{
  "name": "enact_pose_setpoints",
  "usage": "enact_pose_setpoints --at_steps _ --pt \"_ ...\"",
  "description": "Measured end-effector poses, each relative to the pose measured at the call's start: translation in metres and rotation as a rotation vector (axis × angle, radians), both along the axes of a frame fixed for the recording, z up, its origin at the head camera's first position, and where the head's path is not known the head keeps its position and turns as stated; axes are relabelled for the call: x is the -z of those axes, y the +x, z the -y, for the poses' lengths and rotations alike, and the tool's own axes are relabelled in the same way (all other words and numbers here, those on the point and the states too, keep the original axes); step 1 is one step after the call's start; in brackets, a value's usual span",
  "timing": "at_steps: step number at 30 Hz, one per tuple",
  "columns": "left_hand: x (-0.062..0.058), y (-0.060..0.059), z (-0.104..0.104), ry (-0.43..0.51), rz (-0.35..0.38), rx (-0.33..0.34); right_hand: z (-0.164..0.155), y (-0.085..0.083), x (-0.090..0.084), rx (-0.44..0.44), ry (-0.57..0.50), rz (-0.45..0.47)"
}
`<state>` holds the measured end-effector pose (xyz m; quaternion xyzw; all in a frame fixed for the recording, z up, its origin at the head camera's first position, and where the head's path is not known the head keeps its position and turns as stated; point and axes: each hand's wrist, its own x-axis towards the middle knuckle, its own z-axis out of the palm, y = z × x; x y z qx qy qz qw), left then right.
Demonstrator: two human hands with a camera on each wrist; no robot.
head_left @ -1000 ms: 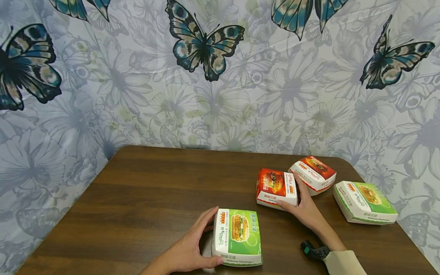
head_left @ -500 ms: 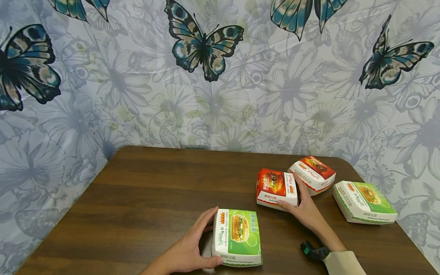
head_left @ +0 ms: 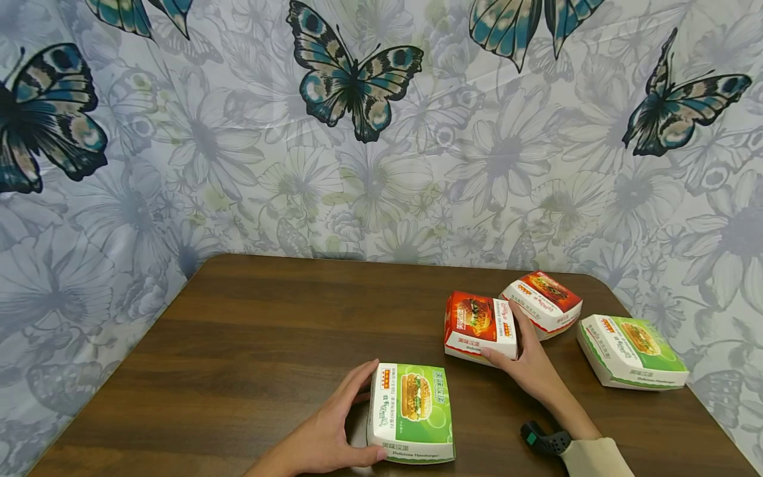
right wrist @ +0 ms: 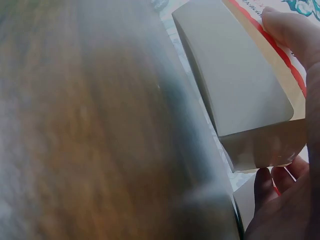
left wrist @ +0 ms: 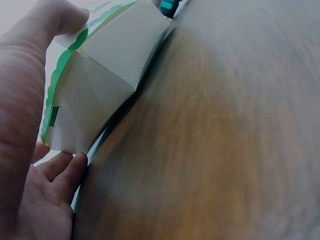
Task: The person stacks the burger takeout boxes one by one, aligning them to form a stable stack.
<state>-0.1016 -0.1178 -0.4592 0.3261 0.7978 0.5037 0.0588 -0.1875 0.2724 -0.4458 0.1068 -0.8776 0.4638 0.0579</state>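
brown table [head_left: 268, 344], butterfly wall behind. left hand [head_left: 324, 434] grips green burger box [head_left: 411, 411]; right hand [head_left: 530, 364] grips red burger box [head_left: 479, 324] just ahead.

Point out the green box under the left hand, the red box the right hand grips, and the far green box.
near green box [head_left: 414, 411], head view, lid.
red box [head_left: 477, 321], head view, lid.
far green box [head_left: 634, 348], head view, lid.

The left hand [left wrist: 30, 150] holds a white box with green trim [left wrist: 95, 80] by its edges, thumb above and fingers below, on the brown counter [left wrist: 225, 140].
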Motion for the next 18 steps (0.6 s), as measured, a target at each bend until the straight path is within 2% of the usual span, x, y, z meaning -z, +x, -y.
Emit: enact_pose_setpoints --at_steps 18 --pt "0.001 -0.0005 -0.0008 0.014 -0.015 0.007 0.0061 0.0046 -0.0083 0.014 -0.017 -0.012"
